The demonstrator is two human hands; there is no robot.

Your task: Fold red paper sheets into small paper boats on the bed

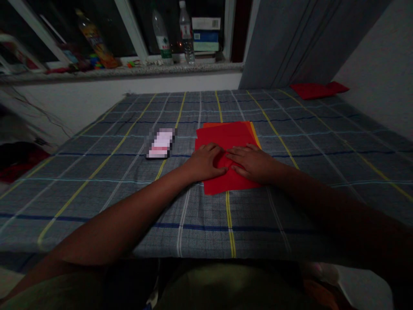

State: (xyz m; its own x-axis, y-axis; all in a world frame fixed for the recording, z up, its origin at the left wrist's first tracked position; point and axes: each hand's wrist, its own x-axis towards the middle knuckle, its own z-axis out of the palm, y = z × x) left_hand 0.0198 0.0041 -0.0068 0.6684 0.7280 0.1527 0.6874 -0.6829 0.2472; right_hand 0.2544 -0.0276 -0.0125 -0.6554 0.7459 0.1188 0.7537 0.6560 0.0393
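Observation:
A stack of red paper sheets (226,183) lies on the plaid cloth in front of me, with orange and yellow edges showing at its back and right. My left hand (208,162) rests palm down on the left part of the top red sheet, thumb pointing inward. On the right part, my right hand (250,161) lies flat with its fingers stretched toward the left. The fingertips of both hands come close together near the middle of the sheet. Neither hand grips anything.
A phone (161,143) with a blurred screen lies left of the paper on the plaid cloth (106,172). A red folded item (318,90) sits at the far right corner. Bottles (161,36) and stacked boxes (205,36) stand on the windowsill (129,72).

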